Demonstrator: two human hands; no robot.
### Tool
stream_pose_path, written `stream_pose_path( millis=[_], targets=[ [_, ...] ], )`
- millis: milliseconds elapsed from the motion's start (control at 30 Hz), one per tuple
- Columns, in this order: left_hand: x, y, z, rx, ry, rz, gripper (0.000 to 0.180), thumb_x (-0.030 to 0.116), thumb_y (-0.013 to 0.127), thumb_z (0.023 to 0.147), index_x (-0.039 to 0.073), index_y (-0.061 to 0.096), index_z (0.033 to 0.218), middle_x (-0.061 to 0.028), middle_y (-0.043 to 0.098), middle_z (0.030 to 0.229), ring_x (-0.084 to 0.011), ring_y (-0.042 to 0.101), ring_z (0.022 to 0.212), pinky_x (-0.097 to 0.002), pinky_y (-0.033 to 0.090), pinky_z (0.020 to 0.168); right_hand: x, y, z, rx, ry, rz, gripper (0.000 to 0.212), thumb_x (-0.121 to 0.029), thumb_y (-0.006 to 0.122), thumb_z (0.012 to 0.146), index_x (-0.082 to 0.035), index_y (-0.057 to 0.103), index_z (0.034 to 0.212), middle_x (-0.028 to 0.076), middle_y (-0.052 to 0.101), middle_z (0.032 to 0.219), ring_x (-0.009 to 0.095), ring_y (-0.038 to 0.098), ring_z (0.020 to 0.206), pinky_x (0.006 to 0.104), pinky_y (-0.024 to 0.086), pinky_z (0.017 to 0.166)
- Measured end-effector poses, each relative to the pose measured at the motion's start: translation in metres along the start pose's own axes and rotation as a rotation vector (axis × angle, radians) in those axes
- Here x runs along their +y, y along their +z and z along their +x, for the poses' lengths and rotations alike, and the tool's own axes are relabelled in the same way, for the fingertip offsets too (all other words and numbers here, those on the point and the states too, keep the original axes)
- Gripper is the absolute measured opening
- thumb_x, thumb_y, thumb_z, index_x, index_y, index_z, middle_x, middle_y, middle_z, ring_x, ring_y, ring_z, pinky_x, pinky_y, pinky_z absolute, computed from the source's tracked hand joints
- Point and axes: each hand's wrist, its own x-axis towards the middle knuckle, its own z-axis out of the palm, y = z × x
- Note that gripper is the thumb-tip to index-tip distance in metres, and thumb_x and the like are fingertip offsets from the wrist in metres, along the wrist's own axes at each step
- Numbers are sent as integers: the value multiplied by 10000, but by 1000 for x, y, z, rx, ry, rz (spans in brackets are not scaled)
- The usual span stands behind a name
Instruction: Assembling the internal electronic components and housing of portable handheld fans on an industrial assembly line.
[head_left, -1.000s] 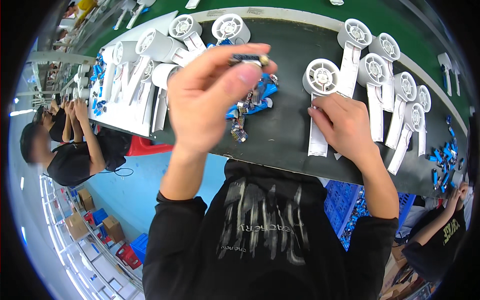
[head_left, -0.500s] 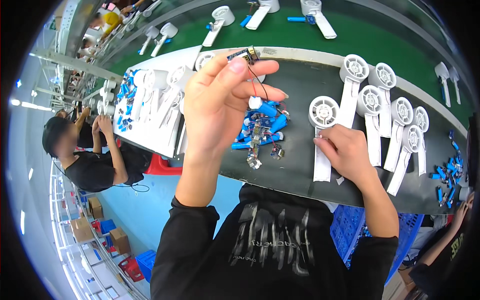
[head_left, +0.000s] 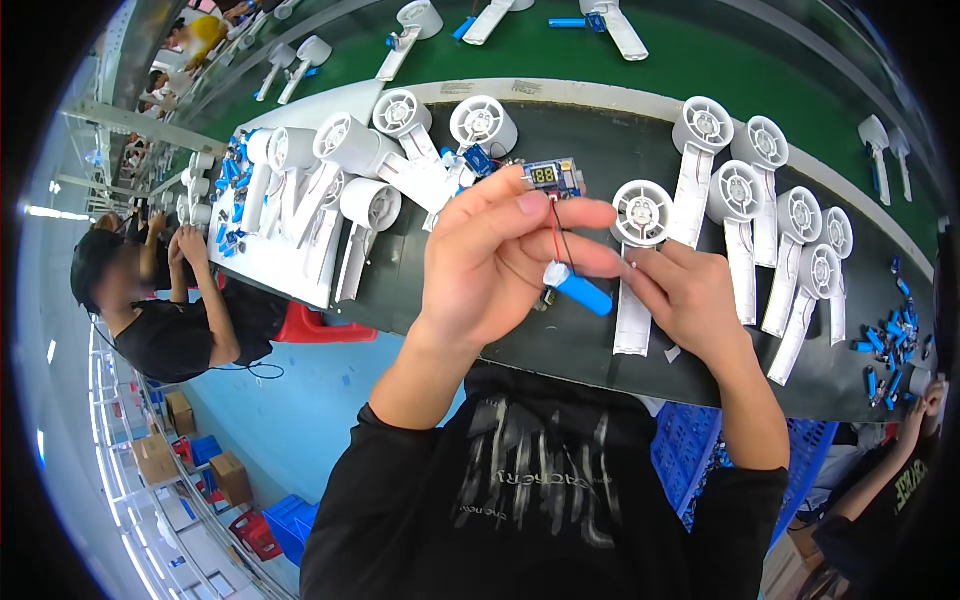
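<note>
My left hand [head_left: 480, 265] is closed, pinching a small circuit board [head_left: 552, 177] with a lit display between thumb and fingers. Red and black wires run from the board down to a blue battery cell [head_left: 584, 291], which dangles below the fingers. My right hand [head_left: 695, 300] is closed at the neck of a white handheld fan housing [head_left: 632, 325]. That housing lies on the dark table with its round grille toward the far side and its open handle toward me. Whatever sits between the right fingertips is too small to make out. My left hand hides part of the loose boards and cells behind it.
Several more white fan housings [head_left: 740, 190] lie to the right, others [head_left: 372, 205] to the left. Loose blue cells [head_left: 890, 345] are heaped at the far right. Beyond the table runs a green belt [head_left: 700, 55] carrying housings. A co-worker [head_left: 165, 325] sits at the left.
My left hand has come down and to the right with the board and its dangling cell, nearer the right hand. My right hand stays at the fan housing's neck.
</note>
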Motion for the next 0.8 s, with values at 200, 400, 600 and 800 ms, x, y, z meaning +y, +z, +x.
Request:
stream_pose_path(
  millis=[200, 400, 600, 800],
  targets=[
    [-19, -9, -3, -155, -78, -359, 296, 99, 328, 907, -109, 436, 1089, -316, 616, 990, -403, 661, 716, -523, 540, 734, 2, 0, -3, -42, 11, -6, 116, -127, 682, 770, -64, 663, 865, 78, 562, 637, 244, 562, 517, 348, 429, 467],
    [-41, -3, -16, -92, -161, -380, 256, 102, 348, 892, -72, 433, 1059, -306, 617, 843, -389, 617, 531, -539, 528, 610, 3, -7, -3, -145, 60, 9, 144, -138, 675, 778, -64, 660, 902, 97, 584, 662, 264, 583, 558, 349, 449, 495],
    [-101, -1, -59, -51, -471, -155, 220, -29, 405, 883, -83, 496, 1075, -267, 627, 815, -242, 572, 440, -372, 491, 474, 2, -12, -6, -205, 136, -50, 159, -121, 664, 793, -48, 656, 934, 126, 604, 693, 293, 594, 594, 361, 461, 528],
    [-114, -14, -85, -100, -482, -106, 210, -21, 400, 909, -74, 507, 1081, -241, 630, 836, -207, 582, 487, -344, 497, 520, -2, -15, -9, -198, 179, -49, 219, -102, 658, 800, -46, 653, 1012, 133, 614, 710, 280, 585, 578, 350, 452, 536]
  ],
)
